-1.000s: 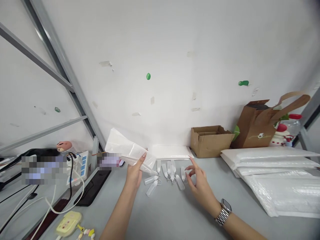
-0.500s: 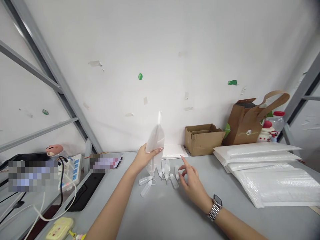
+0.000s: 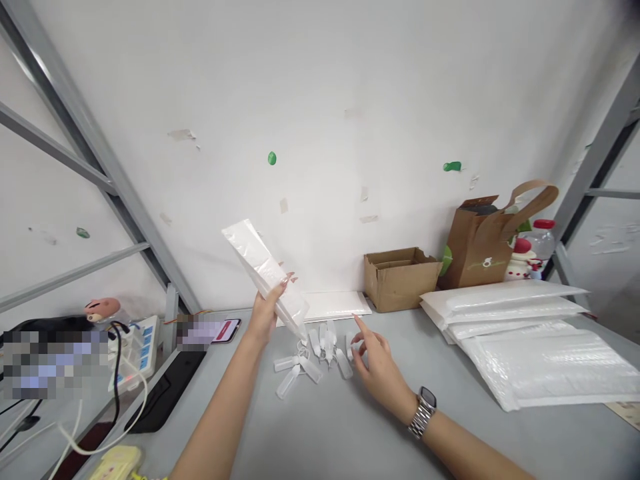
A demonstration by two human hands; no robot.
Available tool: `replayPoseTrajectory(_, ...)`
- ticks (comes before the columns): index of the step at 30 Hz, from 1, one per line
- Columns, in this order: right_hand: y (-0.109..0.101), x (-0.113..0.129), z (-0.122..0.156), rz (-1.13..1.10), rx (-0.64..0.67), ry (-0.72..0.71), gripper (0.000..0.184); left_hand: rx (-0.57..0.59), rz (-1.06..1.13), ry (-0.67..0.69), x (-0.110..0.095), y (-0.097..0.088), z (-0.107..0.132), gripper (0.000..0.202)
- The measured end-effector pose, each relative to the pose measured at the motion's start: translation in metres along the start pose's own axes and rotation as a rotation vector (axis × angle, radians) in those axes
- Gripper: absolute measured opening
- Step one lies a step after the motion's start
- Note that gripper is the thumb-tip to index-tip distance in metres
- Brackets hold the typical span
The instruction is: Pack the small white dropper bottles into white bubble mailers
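Observation:
My left hand (image 3: 266, 310) is closed around a white bubble mailer (image 3: 260, 267), held above the grey table (image 3: 350, 427) and tilted up to the left. Its lower end hangs over a cluster of several small clear plastic bottles (image 3: 313, 357) lying on the table. My right hand (image 3: 374, 363), with a metal watch at the wrist, hovers just right of the bottles with fingers loosely curled and the index finger out; its fingertips are near or touching one bottle, and I cannot tell if it grips it.
A flat stack of white mailers (image 3: 336, 305) lies against the wall. A small open cardboard box (image 3: 400, 279) and a brown paper bag (image 3: 483, 243) stand at the back right. Large bubble mailers (image 3: 530, 333) are piled right. A power strip (image 3: 133, 343), cables and a phone (image 3: 220, 329) sit left.
The mailer in my left hand swung from upright to tilted up-left. My right hand stayed beside the bottles. The view shifted slightly to the right.

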State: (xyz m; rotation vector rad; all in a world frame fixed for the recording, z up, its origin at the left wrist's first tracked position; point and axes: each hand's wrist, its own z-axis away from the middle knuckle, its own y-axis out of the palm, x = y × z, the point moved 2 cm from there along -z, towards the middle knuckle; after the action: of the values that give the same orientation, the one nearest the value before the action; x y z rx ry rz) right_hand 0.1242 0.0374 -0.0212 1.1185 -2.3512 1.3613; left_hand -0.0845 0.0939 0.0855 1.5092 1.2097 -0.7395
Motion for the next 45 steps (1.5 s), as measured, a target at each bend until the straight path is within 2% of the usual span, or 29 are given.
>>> replayPoseTrajectory(2,0.000,0.000,0.000,0.016,-0.012,-0.010,0.062,-0.050,0.026,-0.007,0.002,-0.003,-0.001,0.055)
replayPoseTrajectory(6,0.000,0.002,0.000,0.026,-0.008,-0.022,0.062,-0.250,-0.054,-0.018,0.009,-0.010,-0.002,0.045)
replayPoseTrajectory(8,0.001,0.002,0.000,0.026,-0.005,-0.030,0.062,-0.288,-0.054,-0.007,0.011,-0.011,-0.002,0.043)
replayPoseTrajectory(12,0.001,0.002,0.000,0.039,-0.021,-0.047,0.060,-0.241,0.009,-0.008,0.009,-0.008,-0.003,0.045)
replayPoseTrajectory(16,0.002,0.001,0.000,0.054,-0.012,-0.061,0.057,-0.144,0.146,-0.087,0.008,-0.010,-0.004,0.049)
replayPoseTrajectory(23,-0.005,0.008,0.000,-0.021,0.052,-0.063,0.030,-0.084,0.336,-0.232,0.017,-0.017,0.009,0.040)
replayPoseTrajectory(26,-0.012,0.016,0.002,-0.059,-0.003,-0.107,0.032,-0.070,0.339,-0.291,0.032,-0.007,0.030,0.035)
replayPoseTrajectory(30,-0.014,0.031,0.009,0.111,-0.119,-0.326,0.062,-0.125,0.298,-0.384,0.055,0.020,0.063,0.030)
replayPoseTrajectory(33,-0.012,0.034,0.010,0.239,-0.119,-0.413,0.047,-0.039,0.318,-0.399,0.063,0.040,0.077,0.033)
replayPoseTrajectory(35,-0.013,0.029,0.007,0.298,-0.131,-0.428,0.044,-0.044,0.340,-0.375,0.064,0.042,0.077,0.035)
replayPoseTrajectory(37,-0.016,0.021,0.004,0.347,-0.137,-0.435,0.047,-0.132,0.358,-0.355,0.064,0.033,0.072,0.033)
replayPoseTrajectory(41,-0.021,0.005,-0.004,0.437,-0.083,-0.457,0.047,-0.337,0.272,-0.353,0.067,-0.001,0.056,0.026)
replayPoseTrajectory(43,-0.020,0.000,-0.008,0.469,-0.046,-0.485,0.048,-0.345,0.232,-0.340,0.067,-0.015,0.049,0.029)
replayPoseTrajectory(45,-0.017,-0.004,-0.014,0.499,-0.011,-0.517,0.050,-0.306,0.216,-0.326,0.067,-0.025,0.044,0.033)
